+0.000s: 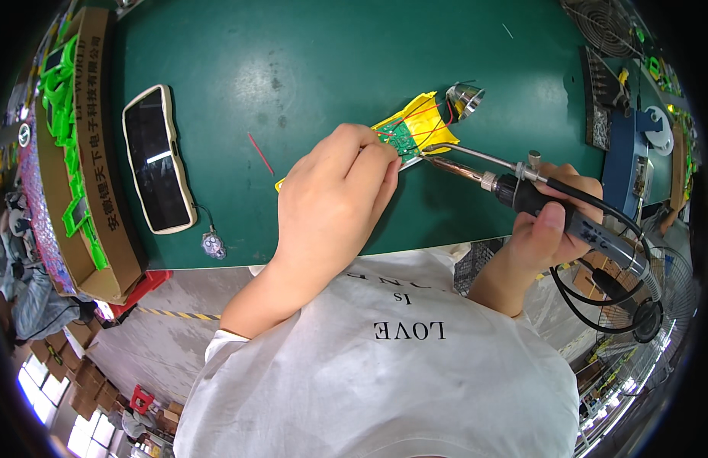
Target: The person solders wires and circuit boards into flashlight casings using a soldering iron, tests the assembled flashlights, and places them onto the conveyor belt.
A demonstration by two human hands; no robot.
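My right hand (pixel 556 217) is wrapped round the dark handle of a soldering iron (pixel 514 192), which has a thin metal feed tube (pixel 476 155) clamped along it. The iron's tip meets the edge of a green circuit board (pixel 398 137). That board lies in a yellow plastic housing (pixel 426 122), joined by red and black wires to a shiny reflector cup (pixel 465 99) at the far end. Over the near part of the housing, my left hand (pixel 335 191) is closed, its fingertips pressed together beside the board. What they pinch is hidden from view.
A phone in a pale case (pixel 185 217) lies at left with a small charm (pixel 214 244). Between it and my left hand is a loose red wire (pixel 260 154). A cardboard box (pixel 114 252) of green plastic parts stands far left. Black cable (pixel 590 301) loops below the iron.
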